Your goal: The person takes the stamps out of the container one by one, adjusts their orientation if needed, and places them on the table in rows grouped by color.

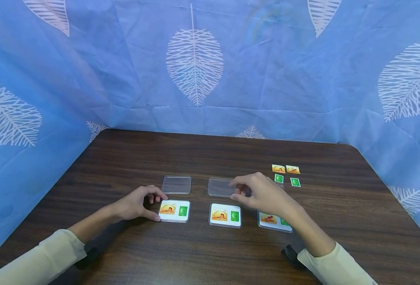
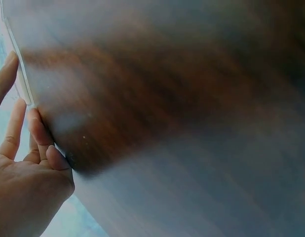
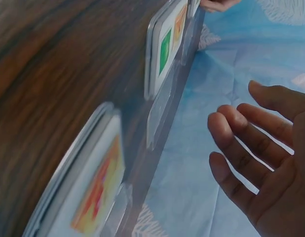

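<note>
My left hand holds the left corners of a flat clear case between thumb and index finger. Inside lies a white card with an orange picture stamp and a green stamp. The left wrist view catches only the case's edge at the fingers. My right hand hovers with loosely bent fingers and nothing in them, near the middle clear lid. Below that lid sits a second stamped case. A third case is partly covered by the right forearm.
Another clear lid lies behind the left case. Behind the right hand, a third lid is mostly hidden. Toward the back right lie two loose orange stamps and two loose green stamps. A blue leaf-patterned cloth borders the dark wooden table.
</note>
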A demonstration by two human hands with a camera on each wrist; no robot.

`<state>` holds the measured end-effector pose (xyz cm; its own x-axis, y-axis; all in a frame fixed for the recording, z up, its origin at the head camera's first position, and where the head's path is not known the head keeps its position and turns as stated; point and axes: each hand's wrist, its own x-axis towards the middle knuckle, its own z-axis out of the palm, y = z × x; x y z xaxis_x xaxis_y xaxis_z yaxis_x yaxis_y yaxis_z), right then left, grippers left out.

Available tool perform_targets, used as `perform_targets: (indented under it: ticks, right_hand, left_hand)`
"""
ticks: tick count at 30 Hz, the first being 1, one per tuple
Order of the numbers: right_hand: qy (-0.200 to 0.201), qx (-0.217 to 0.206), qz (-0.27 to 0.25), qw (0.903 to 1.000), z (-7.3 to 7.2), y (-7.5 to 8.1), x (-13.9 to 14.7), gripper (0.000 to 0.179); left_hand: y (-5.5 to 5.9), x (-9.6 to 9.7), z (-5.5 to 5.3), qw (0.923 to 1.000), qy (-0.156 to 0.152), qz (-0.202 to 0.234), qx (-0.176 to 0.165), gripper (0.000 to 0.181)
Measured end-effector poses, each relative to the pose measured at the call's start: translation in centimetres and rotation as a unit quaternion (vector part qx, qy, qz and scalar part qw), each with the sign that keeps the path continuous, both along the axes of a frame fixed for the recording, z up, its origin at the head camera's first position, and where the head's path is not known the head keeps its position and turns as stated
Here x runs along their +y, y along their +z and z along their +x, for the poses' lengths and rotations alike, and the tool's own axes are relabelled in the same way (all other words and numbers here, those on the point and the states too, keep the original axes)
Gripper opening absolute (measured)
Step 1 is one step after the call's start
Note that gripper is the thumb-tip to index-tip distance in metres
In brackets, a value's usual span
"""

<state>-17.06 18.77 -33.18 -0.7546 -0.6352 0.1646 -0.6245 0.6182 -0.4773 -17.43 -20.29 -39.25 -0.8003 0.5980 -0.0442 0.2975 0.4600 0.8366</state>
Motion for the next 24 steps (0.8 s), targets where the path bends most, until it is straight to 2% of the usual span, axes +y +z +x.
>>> perform_targets:
  ticks: [4,13,24]
  right_hand:
    - [0.002,0.018,0.019,0.9996,0.2,0.0,-0.9,0.026]
    - [0.009,0.029,0.031,0.9991,0.5,0.2,-2.1,0.027]
    - [0.015,0.018,0.041,0.9989,0.5,0.0,-3.0,0.028]
  left_hand:
    - [0.0,-0.1,0.1,1.0,-0.005,0.002,0.008,0.045]
    - [0.3,0.1,-0.1,0.9998,-0.019,0.002,0.009,0.044]
    - [0.5,0.3,-0.2,0.9998,-0.018,-0.001,-0.007,0.044]
